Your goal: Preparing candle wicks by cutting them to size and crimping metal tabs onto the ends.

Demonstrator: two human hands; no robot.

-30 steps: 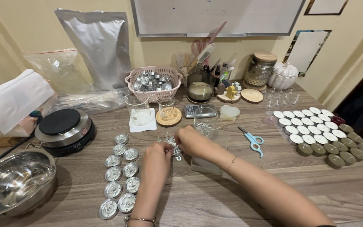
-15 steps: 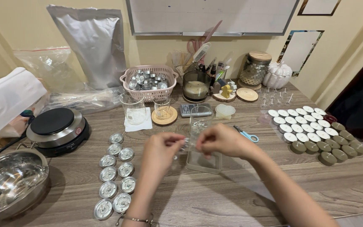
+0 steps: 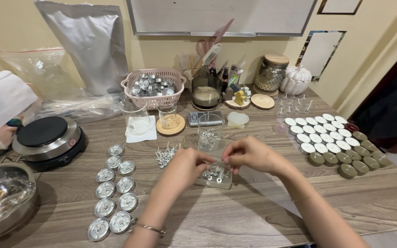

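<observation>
Near the tabletop's middle, left hand [image 3: 187, 164] and right hand [image 3: 249, 154] pinch wick tabs over a clear tray [image 3: 214, 177]; the ten empty tealight cups [image 3: 113, 193] toward the left edge mostly hold tabs, filled tealights [image 3: 320, 135] stand right.

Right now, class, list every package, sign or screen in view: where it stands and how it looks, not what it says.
Silver foil pouch: upright against the wall, back left; tall, plain.
Clear plastic bag: left of the pouch; crumpled.
Whiteboard: on the wall, top centre; white, grey frame.
Small scale: mid-table behind a clear cup; flat, dark, its screen too small to tell.
Clear plastic box: under both hands; holds metal bits.
</observation>
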